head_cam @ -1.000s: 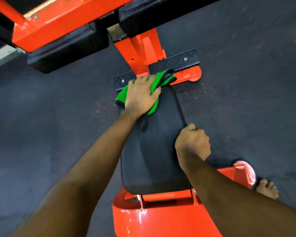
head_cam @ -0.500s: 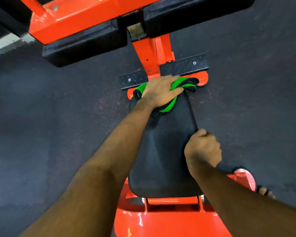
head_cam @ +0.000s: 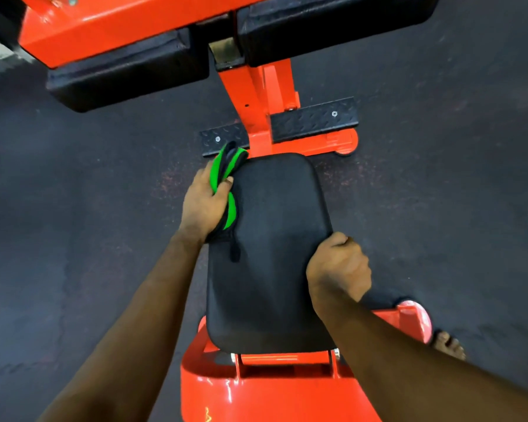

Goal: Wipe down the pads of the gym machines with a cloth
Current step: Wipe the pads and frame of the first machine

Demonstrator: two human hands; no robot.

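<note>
Cloth, green and black, is bunched in my left hand, fingers curled round it, against the far left edge of the black pad. My right hand grips the pad's right edge nearer me, fingers curled over the side, apart from the cloth. An orange frame carries the pad.

Gym: padded orange machine, rubber floor

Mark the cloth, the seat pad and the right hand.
cloth (head_cam: 218, 170), head view, green fold at its far end.
seat pad (head_cam: 272, 233), head view, bare middle of top.
right hand (head_cam: 339, 269), head view, back of the hand.
</note>
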